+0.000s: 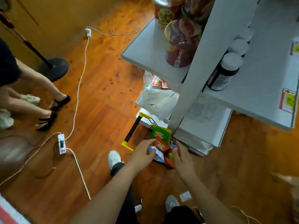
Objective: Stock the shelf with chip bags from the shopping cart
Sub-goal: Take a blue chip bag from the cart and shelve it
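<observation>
A small shopping cart with a black and yellow handle [133,133] stands on the wooden floor against the foot of the white shelf unit [192,88]. It holds several chip bags: a green one [162,133], a red one [161,145] and a blue-white one [156,153]. Both of my hands reach down into it. My left hand [143,151] grips the blue-white bag from the left. My right hand [182,157] curls its fingers onto the bags from the right; what it holds is blurred.
The shelves carry red snack tubs [179,44], dark bottles with white caps [224,73] and a white plastic bag [157,98]. A white power strip [62,143] and cables lie on the floor at left. Another person's legs [37,94] and a black stand base [54,67] are at far left.
</observation>
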